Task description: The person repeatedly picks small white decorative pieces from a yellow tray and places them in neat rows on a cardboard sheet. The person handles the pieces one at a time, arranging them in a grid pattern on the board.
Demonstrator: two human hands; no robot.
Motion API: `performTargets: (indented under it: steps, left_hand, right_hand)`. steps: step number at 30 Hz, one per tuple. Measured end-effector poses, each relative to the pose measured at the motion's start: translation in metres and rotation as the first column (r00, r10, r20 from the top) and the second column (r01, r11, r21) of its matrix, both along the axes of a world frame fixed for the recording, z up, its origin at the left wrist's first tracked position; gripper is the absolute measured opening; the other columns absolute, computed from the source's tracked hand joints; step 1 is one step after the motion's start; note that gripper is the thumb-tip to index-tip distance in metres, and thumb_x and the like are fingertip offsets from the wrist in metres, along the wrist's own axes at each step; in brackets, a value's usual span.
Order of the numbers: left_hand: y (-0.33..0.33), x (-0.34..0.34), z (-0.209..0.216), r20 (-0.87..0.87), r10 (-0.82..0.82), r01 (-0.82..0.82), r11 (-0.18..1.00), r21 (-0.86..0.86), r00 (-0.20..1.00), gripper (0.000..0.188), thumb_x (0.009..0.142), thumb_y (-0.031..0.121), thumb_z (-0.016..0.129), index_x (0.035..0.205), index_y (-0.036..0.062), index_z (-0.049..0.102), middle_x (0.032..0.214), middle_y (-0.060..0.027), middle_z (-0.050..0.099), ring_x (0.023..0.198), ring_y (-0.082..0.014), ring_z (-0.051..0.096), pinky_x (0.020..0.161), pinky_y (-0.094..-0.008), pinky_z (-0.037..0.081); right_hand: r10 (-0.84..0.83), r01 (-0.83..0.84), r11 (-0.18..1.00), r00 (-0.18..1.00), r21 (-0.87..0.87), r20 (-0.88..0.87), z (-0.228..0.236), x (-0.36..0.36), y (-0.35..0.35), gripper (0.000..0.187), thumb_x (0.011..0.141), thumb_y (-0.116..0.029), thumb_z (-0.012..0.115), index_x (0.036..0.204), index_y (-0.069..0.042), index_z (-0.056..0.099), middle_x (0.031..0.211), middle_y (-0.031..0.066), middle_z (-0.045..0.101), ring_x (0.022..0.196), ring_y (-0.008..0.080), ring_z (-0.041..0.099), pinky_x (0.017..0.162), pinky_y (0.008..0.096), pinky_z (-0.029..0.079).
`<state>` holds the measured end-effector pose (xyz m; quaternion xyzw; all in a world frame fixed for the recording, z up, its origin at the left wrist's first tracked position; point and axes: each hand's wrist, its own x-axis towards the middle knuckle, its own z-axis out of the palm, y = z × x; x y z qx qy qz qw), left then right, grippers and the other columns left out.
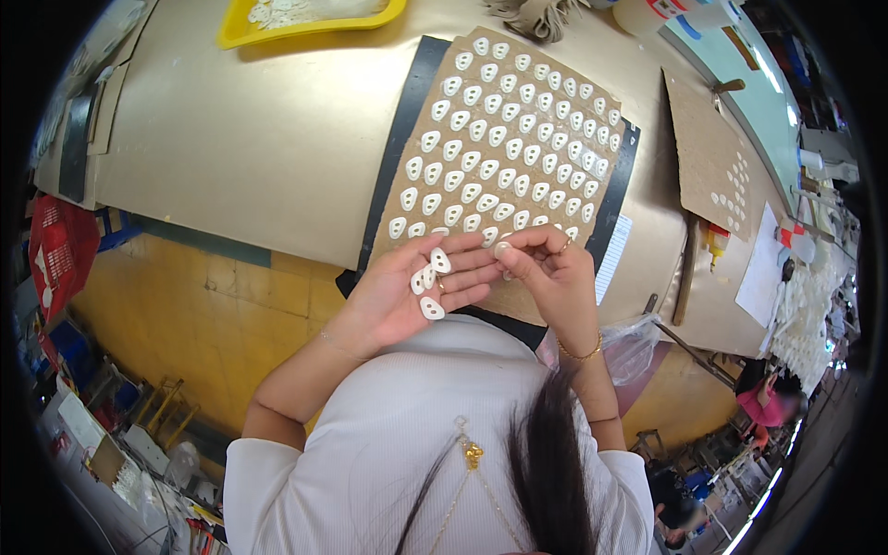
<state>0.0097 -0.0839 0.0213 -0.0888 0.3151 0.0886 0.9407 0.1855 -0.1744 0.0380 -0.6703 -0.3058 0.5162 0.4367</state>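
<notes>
My left hand point(377, 294) is palm up with its fingers stretched out, carrying several small white rounded pieces with two holes each point(432, 308). Between thumb and forefinger of my right hand point(566, 277) is another white piece point(501, 250), mostly covered by the fingertips. Both hands meet over the near part of a brown cardboard sheet point(507, 300). Rows of the same white two-holed pieces point(477, 128) lie spread across that sheet. Under the cardboard is a dark board point(396, 157), showing along its sides.
A yellow tray point(319, 35) with white pieces stands at the far left. To the right are a second cardboard sheet point(698, 139) with small white pieces, a wooden stick point(686, 268) and a white paper point(758, 268). A clear plastic bag point(629, 347) hangs by my right arm.
</notes>
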Motion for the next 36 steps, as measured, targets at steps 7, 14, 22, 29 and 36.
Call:
performTargets:
  steps: [7,14,22,29,36]
  left_hand:
    - [-0.003,-0.009,-0.005,-0.144,-0.018,0.023,0.999,0.031,0.989,0.043,0.100,0.024,0.036,0.129,-0.0072,0.044,0.118,-0.0246,0.057,0.103,-0.0289,0.061,0.085,-0.0332,0.053]
    - [0.002,-0.027,-0.013,0.108,-0.077,0.078,0.997,-0.005,0.991,0.034,0.101,0.028,0.039,0.108,0.0020,0.059,0.069,-0.0038,0.053,0.043,-0.0084,0.043,0.037,-0.0209,0.035]
    - [-0.004,-0.019,-0.024,0.079,0.045,-0.038,0.995,-0.094,0.996,0.033,0.100,0.024,0.040,0.103,-0.0013,0.060,0.070,-0.0061,0.055,0.058,-0.0138,0.051,0.053,-0.0255,0.044]
    - [-0.002,-0.017,-0.019,-0.015,0.087,-0.088,0.988,-0.125,0.996,0.032,0.098,0.018,0.041,0.116,-0.0054,0.054,0.103,-0.0179,0.063,0.101,-0.0308,0.061,0.093,-0.0423,0.051]
    - [-0.003,-0.016,-0.016,-0.027,0.066,-0.068,0.994,-0.081,0.997,0.031,0.098,0.016,0.040,0.118,-0.0033,0.053,0.110,-0.0186,0.063,0.107,-0.0325,0.061,0.100,-0.0467,0.046]
  right_hand:
    - [-0.135,0.126,0.991,0.908,-0.048,-0.397,-0.005,0.017,-0.016,0.022,0.091,-0.004,0.060,0.111,0.003,0.057,0.089,0.0081,0.066,0.076,0.0125,0.063,0.070,0.0245,0.052]
    - [-0.309,0.312,0.948,0.864,-0.061,-0.398,-0.008,0.023,-0.035,0.017,0.092,-0.005,0.059,0.107,0.002,0.059,0.094,0.0051,0.063,0.081,0.0127,0.065,0.071,0.0239,0.052]
    - [-0.223,0.221,0.967,0.975,-0.127,-0.001,-0.024,0.023,-0.072,0.014,0.090,-0.006,0.063,0.102,0.001,0.060,0.088,0.0007,0.064,0.086,0.0061,0.061,0.070,0.0192,0.047]
    - [-0.304,0.295,0.932,0.953,-0.211,-0.012,-0.028,0.008,-0.066,0.013,0.087,-0.006,0.066,0.097,0.002,0.062,0.079,0.0047,0.067,0.072,0.0068,0.062,0.064,0.0207,0.048]
    - [0.004,0.072,0.989,0.858,-0.127,0.514,-0.021,0.004,-0.051,0.007,0.082,-0.005,0.068,0.088,-0.003,0.066,0.078,0.0077,0.062,0.068,0.0191,0.064,0.061,0.0285,0.050]
